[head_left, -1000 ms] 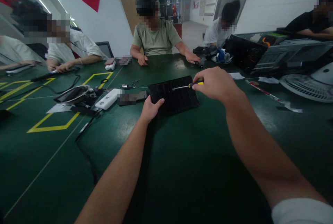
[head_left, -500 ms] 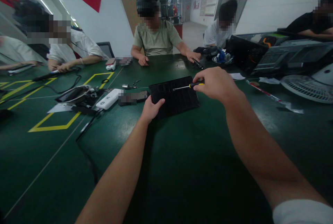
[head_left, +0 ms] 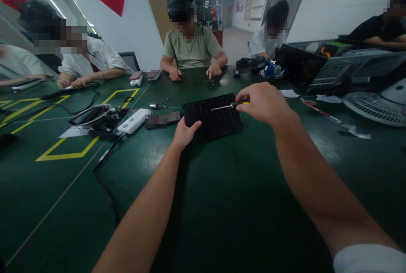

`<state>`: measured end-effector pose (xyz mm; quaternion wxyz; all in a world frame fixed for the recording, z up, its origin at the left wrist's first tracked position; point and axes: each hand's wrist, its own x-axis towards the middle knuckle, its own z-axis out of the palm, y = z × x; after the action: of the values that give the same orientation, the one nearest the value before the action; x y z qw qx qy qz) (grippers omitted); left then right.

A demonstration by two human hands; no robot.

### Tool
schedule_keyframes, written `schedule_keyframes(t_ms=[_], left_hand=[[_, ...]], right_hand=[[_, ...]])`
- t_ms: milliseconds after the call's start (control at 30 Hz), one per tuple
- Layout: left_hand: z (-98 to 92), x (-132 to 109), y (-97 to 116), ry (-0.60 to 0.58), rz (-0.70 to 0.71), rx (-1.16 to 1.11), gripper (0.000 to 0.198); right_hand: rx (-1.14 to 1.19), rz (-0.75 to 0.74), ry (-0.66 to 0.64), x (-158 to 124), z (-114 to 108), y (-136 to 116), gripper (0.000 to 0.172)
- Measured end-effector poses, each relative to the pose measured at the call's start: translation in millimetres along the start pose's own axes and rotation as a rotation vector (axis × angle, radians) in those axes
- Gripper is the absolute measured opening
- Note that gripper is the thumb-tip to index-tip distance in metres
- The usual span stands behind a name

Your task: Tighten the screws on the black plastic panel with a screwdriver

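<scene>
A flat black ribbed panel (head_left: 215, 121) lies on the green table (head_left: 222, 205) in front of me. My left hand (head_left: 185, 132) grips its near left corner, thumb on top. My right hand (head_left: 263, 103) is closed round a small screwdriver (head_left: 229, 105) with a yellow and black handle. Its shaft points left and its tip rests on the panel's upper surface.
Left of the panel lie a white box (head_left: 133, 121), a dark device (head_left: 90, 114), cables and loose screws (head_left: 165, 100). A white fan (head_left: 374, 104) and dark equipment (head_left: 349, 70) fill the right side. Several people sit round the table; the person opposite has both hands on it.
My hands have hardly moved. The person opposite has drawn one hand in from the right, towards a small dark object in front of them.
</scene>
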<state>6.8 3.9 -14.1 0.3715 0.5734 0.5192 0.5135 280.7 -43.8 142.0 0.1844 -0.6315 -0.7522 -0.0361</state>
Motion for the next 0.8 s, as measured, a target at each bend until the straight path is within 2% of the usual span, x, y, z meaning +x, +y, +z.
schedule_keyframes(t_ms=[233, 433, 633, 800], left_hand=[[-0.3, 2.3, -4.0, -0.009, 0.0, -0.004, 0.052], [-0.3, 2.9, -5.9, -0.002, 0.01, -0.019, 0.054], [-0.4, 2.9, -6.9, 0.002, 0.014, -0.031, 0.054], [-0.2, 2.3, -5.0, -0.004, 0.001, -0.017, 0.053]], right_hand=[[-0.02, 0.021, -0.016, -1.9, -0.2, -7.0, 0.024], [-0.029, 0.04, -0.087, -2.2, 0.7, -7.5, 0.023], [-0.048, 0.034, -0.08, -2.3, 1.2, -6.5, 0.026], [-0.069, 0.034, -0.085, -2.5, 1.3, -7.6, 0.019]])
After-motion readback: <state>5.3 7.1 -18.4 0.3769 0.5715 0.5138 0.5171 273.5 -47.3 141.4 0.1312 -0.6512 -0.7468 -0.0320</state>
